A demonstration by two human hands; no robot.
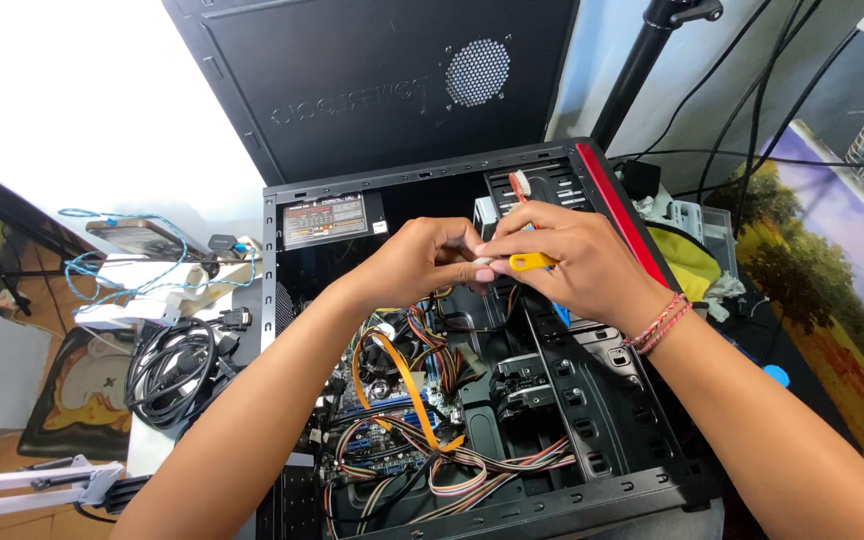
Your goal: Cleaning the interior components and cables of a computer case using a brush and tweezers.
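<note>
While both hands are meeting above the open computer case (592, 470), the work inside appears to be only partly along. The left hand (422, 262) is closing its grip, thumb and forefinger pinching a small pale connector (482, 262) at the point where the two hands are touching. The right hand (567, 262) is closing its grip on the same spot and is also carrying a yellow-handled tool (532, 262), which is sticking out between its fingers; whether the tool's tip is engaging anything cannot be told. A red and white cable end (520, 185) is rising just behind the right hand's knuckles, near the drive bay at the top of the case. Judging from how things lie, the side panel (372, 80) is already off and is standing propped behind the case, so access is done. Inside, the orange flat cable (402, 375) and the bundle of coloured wires (462, 470) are lying loose over the motherboard (392, 410), unrouted and unfastened, which suggests that cabling is left to finish. The power supply (324, 220) is sitting in its corner of the case. A coil of black cables (172, 370) and a tangle of blue wire (122, 265) are resting on the bench to the left, well apart from the hands.
</note>
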